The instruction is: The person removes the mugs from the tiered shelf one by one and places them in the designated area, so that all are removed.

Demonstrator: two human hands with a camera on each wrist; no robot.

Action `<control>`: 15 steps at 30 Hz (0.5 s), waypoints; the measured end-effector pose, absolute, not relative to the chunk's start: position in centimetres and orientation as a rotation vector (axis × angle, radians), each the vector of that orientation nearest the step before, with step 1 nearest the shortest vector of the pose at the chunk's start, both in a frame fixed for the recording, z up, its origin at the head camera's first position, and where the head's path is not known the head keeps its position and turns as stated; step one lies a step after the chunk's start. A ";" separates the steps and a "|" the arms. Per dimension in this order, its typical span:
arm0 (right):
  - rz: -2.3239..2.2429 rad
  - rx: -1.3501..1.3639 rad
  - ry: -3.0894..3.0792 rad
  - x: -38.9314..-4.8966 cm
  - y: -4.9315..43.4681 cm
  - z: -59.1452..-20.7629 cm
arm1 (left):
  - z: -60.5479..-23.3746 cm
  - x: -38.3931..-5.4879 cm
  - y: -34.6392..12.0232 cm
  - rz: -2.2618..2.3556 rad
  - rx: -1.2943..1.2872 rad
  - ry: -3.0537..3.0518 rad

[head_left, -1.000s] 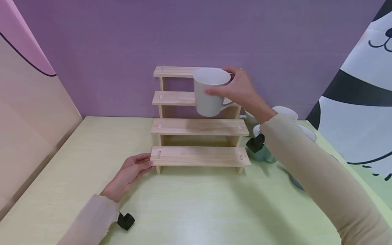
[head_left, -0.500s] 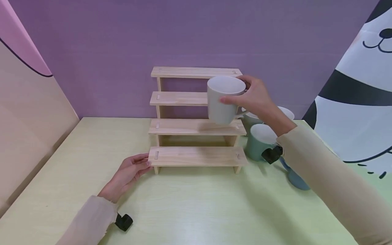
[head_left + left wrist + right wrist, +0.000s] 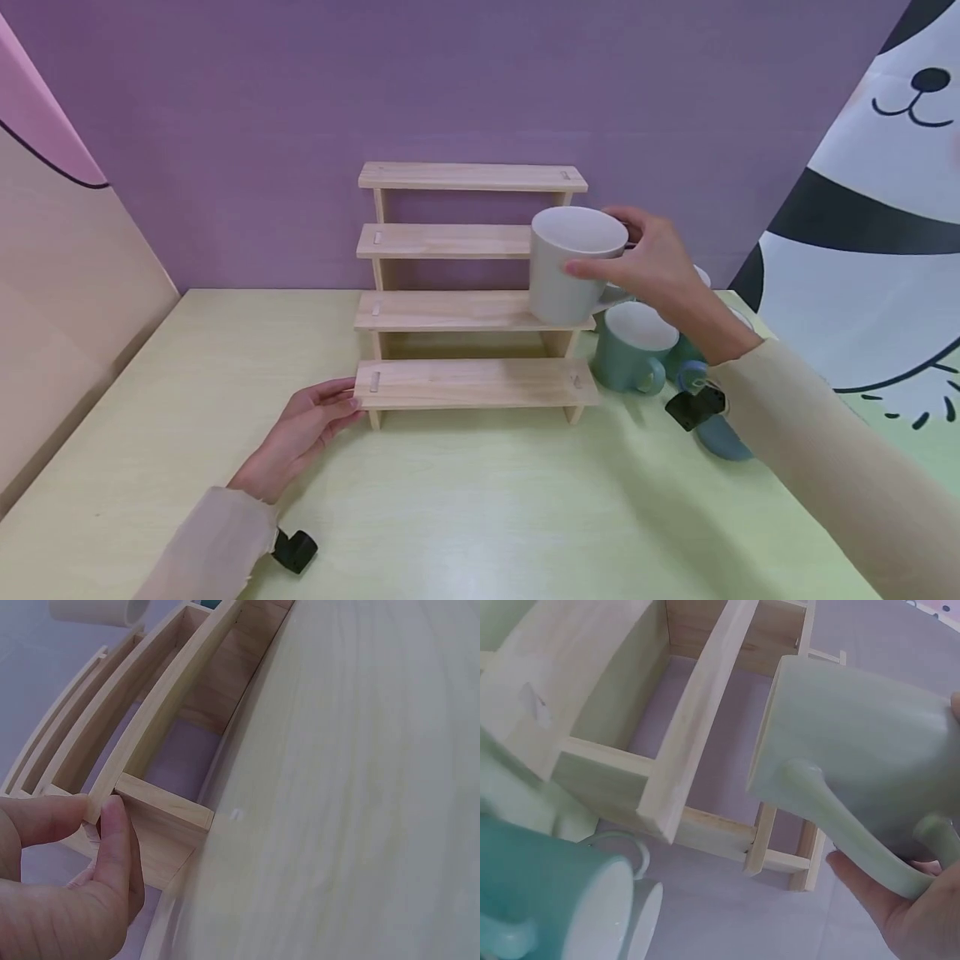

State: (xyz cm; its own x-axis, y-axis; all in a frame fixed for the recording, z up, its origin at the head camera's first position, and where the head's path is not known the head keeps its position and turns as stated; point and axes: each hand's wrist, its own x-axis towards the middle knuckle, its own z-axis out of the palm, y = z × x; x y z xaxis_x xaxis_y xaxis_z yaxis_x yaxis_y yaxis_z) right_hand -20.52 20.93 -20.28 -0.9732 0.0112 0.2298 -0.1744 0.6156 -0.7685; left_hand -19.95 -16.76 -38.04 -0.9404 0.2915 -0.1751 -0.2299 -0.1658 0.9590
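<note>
A four-step wooden display shelf [image 3: 472,383] stands on the table against the purple backdrop. My left hand [image 3: 300,429] pinches the left end of its lowest board between thumb and fingers, as the left wrist view shows at the board's edge [image 3: 146,742]. My right hand [image 3: 656,262] grips a white mug [image 3: 566,279] by its side, thumb in front and fingers behind. The mug is upright, in front of the right part of the middle boards; whether its base touches one I cannot tell. Its handle [image 3: 847,832] points toward my right wrist.
Right of the shelf stands a green mug [image 3: 630,354], with more mugs partly hidden behind my right arm. A blue mug [image 3: 723,440] sits nearer, mostly covered by the right wrist camera [image 3: 696,408]. A panda-print panel [image 3: 862,292] borders the right side.
My right hand has carried the white mug down and to the right, from near the top board to the middle boards. My left hand keeps its hold on the shelf.
</note>
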 end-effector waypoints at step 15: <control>1.239 0.068 -2.663 -18.0 24.0 -22.1 | -37.6 -19.8 -16.8 2.155 0.055 1.764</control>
State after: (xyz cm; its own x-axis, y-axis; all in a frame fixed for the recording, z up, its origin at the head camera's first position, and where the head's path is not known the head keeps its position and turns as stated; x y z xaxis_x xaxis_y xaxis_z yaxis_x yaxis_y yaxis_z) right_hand -17.97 24.02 -22.09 -0.9782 0.0439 0.2030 -0.1270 0.6468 -0.7520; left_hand -19.75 -16.77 -37.62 -0.9365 0.2939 -0.1911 -0.2455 -0.1606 0.9560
